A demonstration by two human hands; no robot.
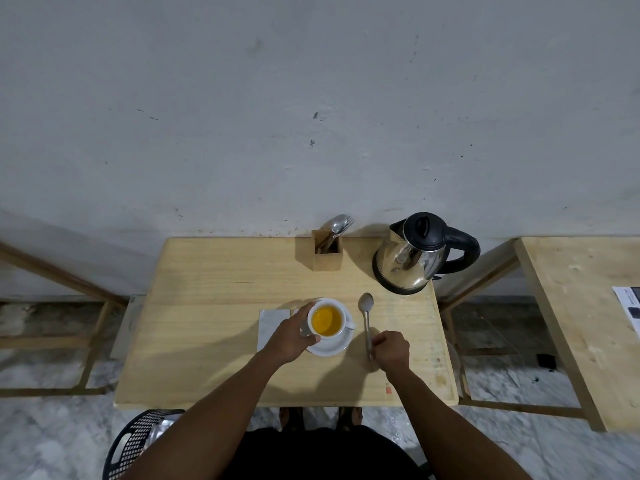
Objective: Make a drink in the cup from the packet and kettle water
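A white cup (335,333) holding orange-yellow liquid stands on a white saucer (330,348) near the middle of the wooden table (207,306). My left hand (289,336) wraps around the cup's left side. My right hand (391,351) grips the handle of a metal spoon (365,311) that lies on the table right of the saucer, bowl pointing away from me. A steel kettle (412,258) with a black lid and handle sits at the back right. No packet can be made out on the table.
A wooden holder (325,254) with several pieces of cutlery stands at the back, left of the kettle. A pale square tile or mat (272,323) lies left of the saucer. A black mesh basket (135,445) sits on the floor at the front left. Another table (581,306) stands to the right.
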